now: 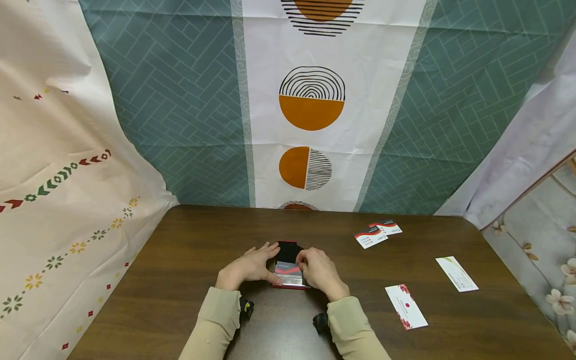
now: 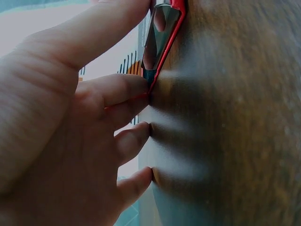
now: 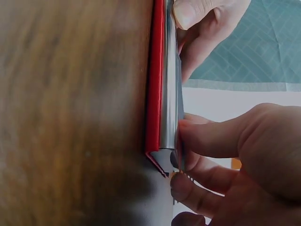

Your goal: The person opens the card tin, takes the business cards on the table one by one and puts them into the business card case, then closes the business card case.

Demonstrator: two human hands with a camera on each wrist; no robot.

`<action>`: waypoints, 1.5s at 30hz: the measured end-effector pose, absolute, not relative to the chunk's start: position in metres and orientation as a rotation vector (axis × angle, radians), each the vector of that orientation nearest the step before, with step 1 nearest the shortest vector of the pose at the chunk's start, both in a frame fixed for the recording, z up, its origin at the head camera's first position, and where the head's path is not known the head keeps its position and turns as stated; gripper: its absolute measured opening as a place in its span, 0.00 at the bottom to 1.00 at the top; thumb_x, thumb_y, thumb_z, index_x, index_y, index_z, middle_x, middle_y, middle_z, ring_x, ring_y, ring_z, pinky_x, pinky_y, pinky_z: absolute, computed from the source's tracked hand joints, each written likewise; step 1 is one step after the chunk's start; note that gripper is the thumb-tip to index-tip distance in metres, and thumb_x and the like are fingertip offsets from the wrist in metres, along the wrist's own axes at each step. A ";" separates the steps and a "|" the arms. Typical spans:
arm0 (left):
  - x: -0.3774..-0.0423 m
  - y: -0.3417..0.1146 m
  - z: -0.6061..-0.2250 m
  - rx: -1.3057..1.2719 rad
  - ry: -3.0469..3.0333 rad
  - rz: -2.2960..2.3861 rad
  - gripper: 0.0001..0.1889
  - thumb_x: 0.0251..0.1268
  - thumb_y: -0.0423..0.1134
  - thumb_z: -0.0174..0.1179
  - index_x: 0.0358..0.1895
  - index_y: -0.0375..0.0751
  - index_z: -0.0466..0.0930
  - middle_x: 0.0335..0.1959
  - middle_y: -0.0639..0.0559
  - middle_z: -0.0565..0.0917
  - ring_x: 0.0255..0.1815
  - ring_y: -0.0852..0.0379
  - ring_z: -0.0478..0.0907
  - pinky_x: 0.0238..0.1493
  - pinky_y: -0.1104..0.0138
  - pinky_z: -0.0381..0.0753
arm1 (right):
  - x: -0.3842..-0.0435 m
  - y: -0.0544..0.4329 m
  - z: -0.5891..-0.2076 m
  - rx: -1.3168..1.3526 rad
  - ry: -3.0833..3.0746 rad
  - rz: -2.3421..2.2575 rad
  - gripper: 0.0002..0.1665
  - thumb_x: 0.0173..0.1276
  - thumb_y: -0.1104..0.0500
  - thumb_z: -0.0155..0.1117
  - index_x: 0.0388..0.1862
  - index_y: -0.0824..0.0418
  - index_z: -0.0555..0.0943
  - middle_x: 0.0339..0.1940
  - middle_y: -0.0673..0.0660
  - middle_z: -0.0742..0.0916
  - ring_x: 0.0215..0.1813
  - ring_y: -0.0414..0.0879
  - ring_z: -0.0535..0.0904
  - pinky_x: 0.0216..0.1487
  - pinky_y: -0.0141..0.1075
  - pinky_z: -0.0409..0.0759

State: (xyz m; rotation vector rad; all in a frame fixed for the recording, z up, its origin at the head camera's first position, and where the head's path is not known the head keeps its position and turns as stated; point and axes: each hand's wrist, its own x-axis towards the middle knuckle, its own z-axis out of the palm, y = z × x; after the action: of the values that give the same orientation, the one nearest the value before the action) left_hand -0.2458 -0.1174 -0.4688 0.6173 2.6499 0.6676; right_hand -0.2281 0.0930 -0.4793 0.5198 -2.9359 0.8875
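An open red-and-black business card case (image 1: 289,287) with a metal inner frame lies on the table, its black lid (image 1: 288,251) tilted back on the far side. Inside it sits a grey business card (image 1: 288,268) with a red wave. My left hand (image 1: 252,265) holds the case at its left side, thumb on the near metal edge; its other fingertips touch the tabletop in the left wrist view. At the case's right side, my right hand (image 1: 318,270) pinches the card's edge between thumb and fingers (image 3: 207,136). Part of the card is hidden by the fingers.
On the brown table (image 1: 189,250), two overlapping red, black and white cards (image 1: 371,239) lie at the back right. A floral white card (image 1: 406,306) and a white-and-green card (image 1: 456,274) lie farther right. Patterned cloth (image 1: 189,100) hangs behind the table.
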 end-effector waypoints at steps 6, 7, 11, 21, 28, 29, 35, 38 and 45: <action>-0.244 -0.120 -0.467 0.590 2.634 0.712 0.49 0.51 0.54 0.74 0.74 0.39 0.62 0.77 0.50 0.57 0.78 0.47 0.46 0.75 0.48 0.42 | -0.227 0.092 -0.480 0.551 -2.959 0.883 0.10 0.63 0.68 0.65 0.28 0.54 0.82 0.25 0.45 0.78 0.30 0.42 0.73 0.26 0.37 0.72; -0.244 -0.120 -0.467 0.585 2.632 0.712 0.49 0.51 0.54 0.74 0.74 0.39 0.62 0.77 0.50 0.57 0.78 0.47 0.46 0.75 0.48 0.42 | -0.227 0.092 -0.480 0.553 -2.961 0.887 0.09 0.62 0.68 0.66 0.28 0.53 0.82 0.24 0.45 0.78 0.29 0.41 0.73 0.26 0.37 0.72; -0.244 -0.121 -0.468 0.571 2.634 0.711 0.49 0.50 0.55 0.73 0.75 0.40 0.61 0.77 0.50 0.57 0.78 0.47 0.46 0.75 0.48 0.42 | -0.227 0.091 -0.480 0.551 -2.958 0.892 0.08 0.60 0.65 0.70 0.29 0.52 0.83 0.20 0.42 0.75 0.28 0.40 0.72 0.24 0.37 0.70; -0.243 -0.122 -0.472 0.578 2.629 0.711 0.49 0.51 0.55 0.73 0.74 0.39 0.61 0.77 0.49 0.56 0.78 0.47 0.45 0.75 0.48 0.42 | -0.225 0.091 -0.479 0.483 -3.043 0.851 0.11 0.58 0.60 0.74 0.33 0.53 0.78 0.28 0.49 0.74 0.31 0.44 0.70 0.27 0.39 0.69; -0.243 -0.123 -0.474 0.574 2.637 0.699 0.49 0.51 0.56 0.73 0.75 0.39 0.61 0.77 0.50 0.56 0.78 0.47 0.45 0.75 0.48 0.42 | -0.229 0.107 -0.472 0.475 -2.896 1.113 0.07 0.63 0.57 0.71 0.35 0.54 0.80 0.27 0.49 0.77 0.30 0.43 0.71 0.28 0.37 0.71; -0.243 -0.123 -0.474 0.572 2.636 0.696 0.49 0.51 0.55 0.73 0.75 0.40 0.61 0.77 0.50 0.56 0.78 0.47 0.45 0.75 0.47 0.42 | -0.230 0.114 -0.469 0.454 -2.856 1.163 0.06 0.63 0.57 0.71 0.35 0.55 0.81 0.27 0.49 0.78 0.30 0.42 0.72 0.29 0.38 0.71; -0.242 -0.124 -0.475 0.593 2.636 0.677 0.50 0.51 0.55 0.73 0.75 0.40 0.60 0.77 0.48 0.56 0.78 0.46 0.46 0.74 0.46 0.43 | -0.240 0.177 -0.450 0.272 -2.734 1.196 0.07 0.62 0.61 0.71 0.37 0.59 0.82 0.26 0.50 0.80 0.29 0.43 0.73 0.33 0.38 0.71; -0.243 -0.124 -0.473 0.593 2.638 0.660 0.50 0.51 0.56 0.73 0.75 0.40 0.59 0.77 0.49 0.55 0.78 0.46 0.45 0.74 0.46 0.43 | -0.243 0.216 -0.441 0.212 -2.778 1.115 0.09 0.64 0.60 0.68 0.42 0.62 0.81 0.30 0.53 0.81 0.31 0.46 0.75 0.33 0.39 0.72; -0.244 -0.119 -0.471 0.589 2.627 0.679 0.50 0.51 0.56 0.73 0.75 0.40 0.60 0.78 0.49 0.55 0.78 0.47 0.45 0.75 0.47 0.42 | -0.241 0.315 -0.436 0.177 -2.864 0.812 0.13 0.65 0.59 0.68 0.44 0.64 0.80 0.32 0.57 0.83 0.37 0.56 0.78 0.36 0.47 0.72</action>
State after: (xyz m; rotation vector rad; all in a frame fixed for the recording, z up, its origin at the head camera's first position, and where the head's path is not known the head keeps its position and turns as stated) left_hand -0.2443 -0.1185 -0.4714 0.5892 2.6268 0.6793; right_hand -0.2408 0.3148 -0.4360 0.1775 -2.8636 0.8121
